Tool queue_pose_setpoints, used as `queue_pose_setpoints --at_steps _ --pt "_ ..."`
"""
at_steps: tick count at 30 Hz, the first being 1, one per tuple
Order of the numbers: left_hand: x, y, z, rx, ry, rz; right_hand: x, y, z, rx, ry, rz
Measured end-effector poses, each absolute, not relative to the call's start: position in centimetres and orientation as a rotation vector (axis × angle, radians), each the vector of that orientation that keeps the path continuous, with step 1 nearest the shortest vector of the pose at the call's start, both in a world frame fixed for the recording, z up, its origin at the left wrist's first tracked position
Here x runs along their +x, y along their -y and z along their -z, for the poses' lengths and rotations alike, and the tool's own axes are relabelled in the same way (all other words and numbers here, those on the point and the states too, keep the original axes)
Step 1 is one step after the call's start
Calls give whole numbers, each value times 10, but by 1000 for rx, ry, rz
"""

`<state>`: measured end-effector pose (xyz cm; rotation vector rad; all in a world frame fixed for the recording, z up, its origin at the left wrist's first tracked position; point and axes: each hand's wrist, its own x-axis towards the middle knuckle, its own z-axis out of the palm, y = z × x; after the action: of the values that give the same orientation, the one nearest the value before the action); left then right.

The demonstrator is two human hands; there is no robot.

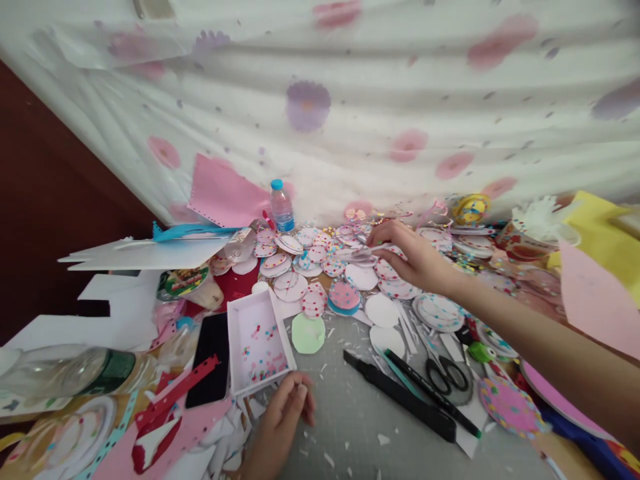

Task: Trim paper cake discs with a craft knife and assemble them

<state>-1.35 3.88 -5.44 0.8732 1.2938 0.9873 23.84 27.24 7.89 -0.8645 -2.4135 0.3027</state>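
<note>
Flowered cloth [350,73] hangs behind a crowded worktop, with a grey mat [345,420] to the right of the white box [255,308]. Red, pink and blue bits [270,365] lie in the box, mostly toward its near end.

Beyond the box and to its right, the right hand [400,248] reaches over a spread of dotted discs [314,300]. Its thumb and fingers appear drawn together in a pinch on a pale piece [364,253]; blur hides its exact shape.

At the box's near right corner sits the left hand [293,403], loosely curled, thumb laid against the forefinger; whether it touches the box cannot be told.

Just right of the box lies a green disc [308,333]. Farther right are white discs [381,311], scissors [447,375], a black tool [400,399] and a pen [434,392]. Left of the box, a red strip [175,395] crosses a phone [213,333]. Behind the box stands a bottle [283,210].
</note>
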Motion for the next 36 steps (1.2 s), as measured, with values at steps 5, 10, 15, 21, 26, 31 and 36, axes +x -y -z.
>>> queue_pose_setpoints --at_steps 5,10,15,21,26,31,36 --pt "-5 -47 27 431 -1063 -1089 235 -207 -80 -515 2462 -324" --pt "12 -56 -5 344 -883 -1017 218 -149 -59 -336 2357 -311" --pt "19 -53 -4 444 -1133 -1106 200 -108 -36 -227 2336 -193" --pt "6 -40 16 531 -1255 -1140 210 -84 -19 -281 2363 -8" --pt "-6 -38 19 592 -1258 -1137 230 -76 -18 -370 2397 81" --pt "-16 -39 17 582 -1282 -1128 248 -71 -6 -436 2400 22" --pt "-22 -40 19 560 -1311 -1110 256 -62 17 -598 2287 -315"
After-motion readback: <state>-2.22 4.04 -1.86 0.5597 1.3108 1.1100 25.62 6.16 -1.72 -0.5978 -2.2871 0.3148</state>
